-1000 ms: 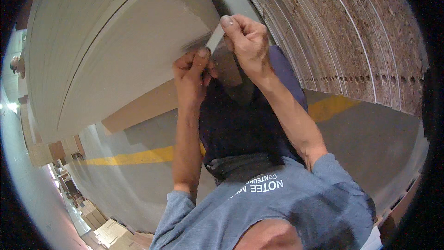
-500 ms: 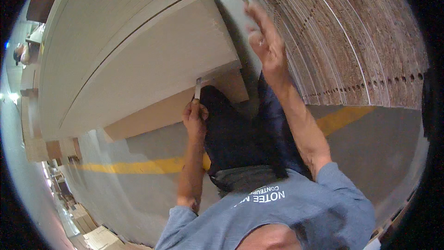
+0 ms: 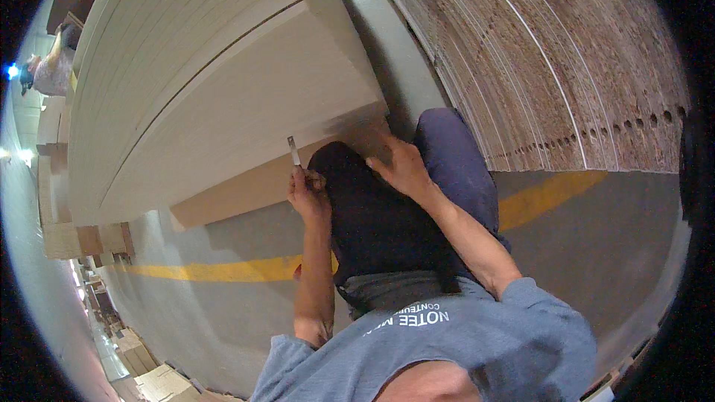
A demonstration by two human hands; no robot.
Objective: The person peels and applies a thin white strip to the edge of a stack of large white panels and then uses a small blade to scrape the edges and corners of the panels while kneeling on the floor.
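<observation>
In my left hand (image 3: 307, 190) is a small tool with a narrow, flat metal blade (image 3: 293, 151), pointing away from me. Its handle is mostly covered by my closed fingers. Just beyond it lies a stack of pale panels (image 3: 246, 97), the top one with a long groove and two small holes near its far end. Brown cardboard (image 3: 231, 201) sticks out under the near edge of the stack. My right hand (image 3: 406, 170) is over my legs close to the stack's near right corner, fingers spread and holding nothing.
A tall stack of particleboard panels (image 3: 551, 67) with rows of holes stands to the right. A yellow line (image 3: 223, 269) crosses the grey floor. Cardboard boxes (image 3: 63, 238) are at the left, and another person (image 3: 52, 74) is at the far left.
My right hand has come down and toward me from beside the particleboard to the panel stack's corner. The blade in my left hand has shifted slightly left. The other person shows more.
</observation>
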